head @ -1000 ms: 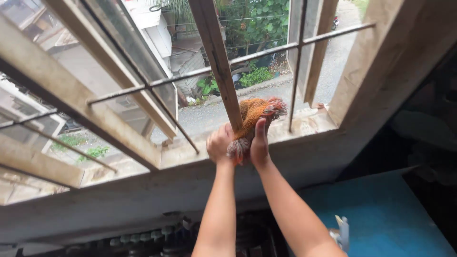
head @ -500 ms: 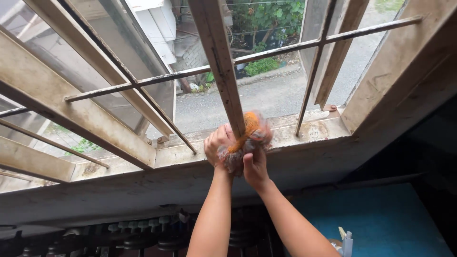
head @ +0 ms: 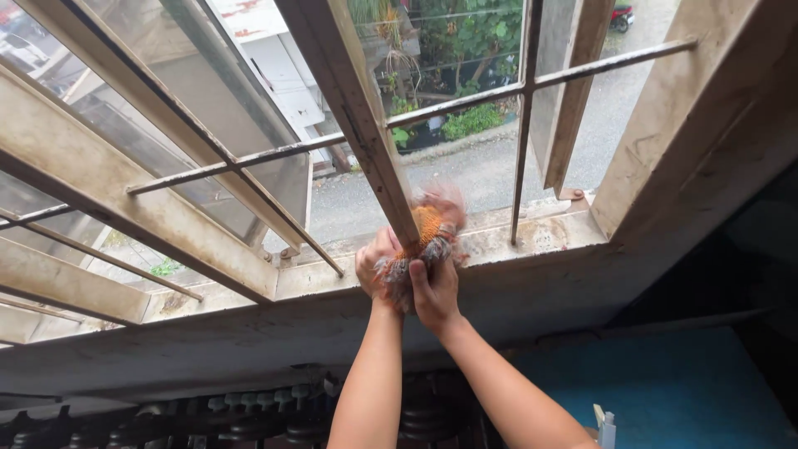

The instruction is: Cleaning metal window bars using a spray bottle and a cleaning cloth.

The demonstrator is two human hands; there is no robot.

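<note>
Both arms reach up to a window. My left hand (head: 373, 264) and my right hand (head: 433, 293) are closed together on an orange and grey fluffy cloth (head: 426, 235), pressed around the foot of a slanted, dirty cream window post (head: 357, 116) where it meets the sill (head: 540, 237). The cloth is blurred with motion. Part of it is hidden between the palms.
Thin metal bars (head: 524, 125) cross the window opening. Cream frames (head: 100, 179) lie left, a thick frame side (head: 690, 108) right. Outside are a street, plants and a white building. Below are a dark carved rail (head: 249, 411) and a teal surface (head: 682, 399).
The hands and cloth have stayed at the foot of the post, rubbing up and down a little. The view has shifted slightly, and the cloth now looks blurred.
</note>
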